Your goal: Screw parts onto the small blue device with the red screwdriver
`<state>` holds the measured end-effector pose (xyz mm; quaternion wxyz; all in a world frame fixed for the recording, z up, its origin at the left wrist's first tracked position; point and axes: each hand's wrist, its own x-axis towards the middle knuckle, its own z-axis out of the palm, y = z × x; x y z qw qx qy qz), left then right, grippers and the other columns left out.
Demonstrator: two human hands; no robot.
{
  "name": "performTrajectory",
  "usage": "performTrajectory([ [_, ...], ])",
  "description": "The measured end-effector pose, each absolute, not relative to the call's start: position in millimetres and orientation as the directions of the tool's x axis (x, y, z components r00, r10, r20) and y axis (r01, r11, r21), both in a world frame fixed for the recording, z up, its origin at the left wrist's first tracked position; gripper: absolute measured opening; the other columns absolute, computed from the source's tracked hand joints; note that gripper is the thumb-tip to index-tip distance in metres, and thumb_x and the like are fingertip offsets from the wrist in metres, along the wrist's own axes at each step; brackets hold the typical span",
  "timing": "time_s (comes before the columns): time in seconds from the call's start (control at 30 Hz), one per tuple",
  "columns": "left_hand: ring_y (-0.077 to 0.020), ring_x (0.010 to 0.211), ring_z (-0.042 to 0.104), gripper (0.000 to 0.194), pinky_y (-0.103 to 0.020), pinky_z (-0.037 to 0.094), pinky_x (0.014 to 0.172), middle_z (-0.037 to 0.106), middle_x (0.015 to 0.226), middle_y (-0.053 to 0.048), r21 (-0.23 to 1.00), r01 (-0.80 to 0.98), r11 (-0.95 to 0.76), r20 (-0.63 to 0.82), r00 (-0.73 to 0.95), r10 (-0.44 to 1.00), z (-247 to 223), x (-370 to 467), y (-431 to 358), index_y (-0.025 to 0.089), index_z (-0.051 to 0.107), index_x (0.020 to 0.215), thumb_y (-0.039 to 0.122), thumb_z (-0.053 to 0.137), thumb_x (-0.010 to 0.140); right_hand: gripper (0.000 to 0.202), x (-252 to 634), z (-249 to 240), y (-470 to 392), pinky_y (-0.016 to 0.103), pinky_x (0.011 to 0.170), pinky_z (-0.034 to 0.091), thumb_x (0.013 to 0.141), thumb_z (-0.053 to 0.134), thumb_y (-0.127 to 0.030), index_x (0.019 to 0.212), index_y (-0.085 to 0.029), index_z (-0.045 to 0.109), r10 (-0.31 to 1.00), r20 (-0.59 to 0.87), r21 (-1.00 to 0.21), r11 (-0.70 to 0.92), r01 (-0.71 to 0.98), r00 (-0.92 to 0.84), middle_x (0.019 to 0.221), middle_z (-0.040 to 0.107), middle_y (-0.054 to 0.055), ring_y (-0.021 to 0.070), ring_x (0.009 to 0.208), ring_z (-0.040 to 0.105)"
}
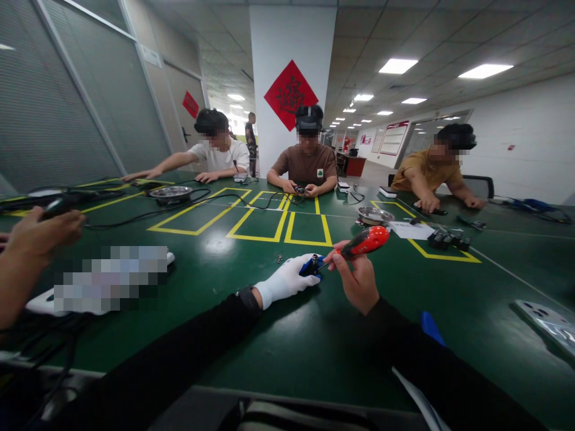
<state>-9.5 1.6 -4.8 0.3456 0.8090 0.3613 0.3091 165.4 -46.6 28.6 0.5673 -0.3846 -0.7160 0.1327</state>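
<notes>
My left hand (291, 279), in a white glove with blue fingertips, is closed around a small black part (311, 264) just above the green table (278, 341). Its exact kind is too small to tell. In my bare right hand (357, 278) I grip a screwdriver (365, 240) by its red and black handle. The shaft slants down to the left, and its tip is at the black part; whether it sits in a screw is hidden. A few tiny metal screws (279, 259) lie on the table beyond my left hand.
Yellow tape (256, 238) marks rectangles on the table. Two metal bowls (171, 194) (375, 215) stand farther off. Several black parts (449, 238) and a paper (411, 230) lie at right, a phone (545, 323) nearer. Co-workers sit opposite; another person's hand (42, 233) reaches in at left.
</notes>
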Motion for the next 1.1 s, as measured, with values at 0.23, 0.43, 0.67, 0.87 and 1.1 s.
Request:
performTrajectory([
  [0.23, -0.0124, 0.059, 0.056, 0.045, -0.024, 0.045, 0.055, 0.063, 0.092, -0.004, 0.797, 0.362, -0.483, 0.219, 0.572, 0.790, -2.0, -9.0, 0.4, 0.018, 0.053, 0.118, 0.041, 0.057, 0.079, 0.016, 165.5, 28.5, -47.0, 0.034, 0.074, 0.047, 0.090, 0.049, -0.030, 0.098, -0.018, 0.055, 0.698, 0.714, -0.626, 0.670, 0.400, -0.051, 0.074, 0.066, 0.003, 0.0172, 0.069, 0.063],
  [0.43, -0.0122, 0.059, 0.055, 0.044, -0.022, 0.044, 0.051, 0.062, 0.090, -0.004, 0.817, 0.354, -0.456, 0.203, 0.563, 0.801, -1.9, -8.8, -0.7, 0.017, 0.053, 0.115, 0.041, 0.058, 0.078, 0.015, 166.4, 28.0, -46.5, 0.034, 0.074, 0.047, 0.090, 0.047, -0.029, 0.098, -0.019, 0.056, 0.691, 0.723, -0.623, 0.669, 0.406, -0.029, 0.076, 0.065, 0.003, 0.0173, 0.070, 0.063],
  [0.67, -0.0113, 0.057, 0.054, 0.043, -0.023, 0.044, 0.053, 0.061, 0.084, -0.002, 0.812, 0.359, -0.459, 0.214, 0.550, 0.808, -1.0, -8.3, -2.8, 0.017, 0.055, 0.112, 0.043, 0.057, 0.078, 0.015, 167.6, 24.3, -44.5, 0.036, 0.074, 0.048, 0.090, 0.049, -0.029, 0.101, -0.019, 0.054, 0.703, 0.711, -0.646, 0.661, 0.380, -0.013, 0.074, 0.064, 0.002, 0.0175, 0.068, 0.062],
  [0.87, -0.0112, 0.056, 0.052, 0.033, -0.023, 0.042, 0.054, 0.057, 0.072, 0.002, 0.854, 0.329, -0.404, 0.176, 0.547, 0.818, -2.6, -7.3, 0.3, 0.016, 0.057, 0.094, 0.044, 0.057, 0.077, 0.012, 164.2, 29.5, -43.0, 0.040, 0.088, 0.046, 0.081, 0.061, -0.026, 0.091, -0.020, 0.059, 0.624, 0.779, -0.604, 0.724, 0.334, 0.057, 0.101, 0.064, 0.007, 0.0220, 0.096, 0.060],
  [1.1, -0.0110, 0.056, 0.050, 0.034, -0.022, 0.038, 0.051, 0.056, 0.071, 0.002, 0.873, 0.291, -0.390, 0.188, 0.537, 0.822, -5.5, -7.0, 1.0, 0.016, 0.058, 0.094, 0.045, 0.059, 0.075, 0.027, 155.1, 36.5, -42.9, 0.035, 0.078, 0.051, 0.086, 0.055, -0.025, 0.111, -0.027, 0.048, 0.762, 0.647, -0.759, 0.647, -0.080, 0.027, 0.072, 0.053, -0.005, 0.0128, 0.065, 0.059],
])
